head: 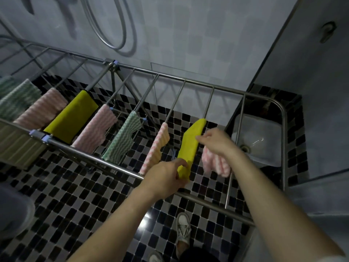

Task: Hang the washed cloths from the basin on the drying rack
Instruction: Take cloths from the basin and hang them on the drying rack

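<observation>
1. Yellow cloth (pixel 190 144) is the one being worked on right now. It's draped over a rod of the rack (pixel 170 76), right of centre in the frame.
2. Left hand (pixel 166 178) grips its lower end, fingers curled round it, down by the near rail.
3. Right hand (pixel 217 142) holds a bunched pink cloth (pixel 215 165) that dangles under the palm, and its fingertips touch yellow's right edge higher up.
4. So my guess is this is the straighten-it-out step, tugging yellow flat on its rod.
5. A row of other cloths (pixel 122 137) already hangs on the rods running off to the left edge, so it looks nearly done.
6. Next move, I reckon: let go of yellow, spread pink with both hands, and lay it over the bare rod (pixel 240 118) just to the right.
7. Basin (pixel 264 140) sits at far right, under the rack's end. No cloth shows in it.
</observation>
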